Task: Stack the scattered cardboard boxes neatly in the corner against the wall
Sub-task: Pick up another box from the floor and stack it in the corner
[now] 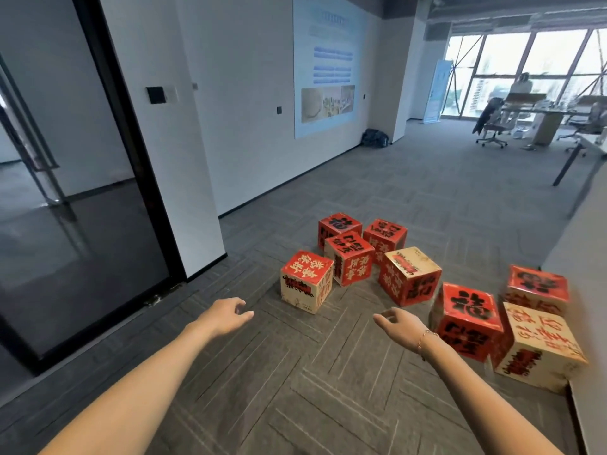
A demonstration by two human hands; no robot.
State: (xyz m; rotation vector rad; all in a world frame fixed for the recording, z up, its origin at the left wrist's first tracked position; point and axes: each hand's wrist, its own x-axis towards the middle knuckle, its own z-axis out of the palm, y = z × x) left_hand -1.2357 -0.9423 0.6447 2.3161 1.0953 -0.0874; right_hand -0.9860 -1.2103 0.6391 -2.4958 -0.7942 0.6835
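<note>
On the grey carpet (328, 372), eight red-and-cream cardboard boxes (409, 277) lie scattered: five clustered ahead, three against the low white wall (578, 244) at right, where one cream box (538, 346) touches a red box (466, 320). A broad strip of bare carpet runs between the boxes and the glass door (65, 192) on the left. Both arms reach forward above the floor. The left hand (226, 315) and right hand (399, 325) hang with loosely curled fingers, holding nothing, touching no box, well apart.
</note>
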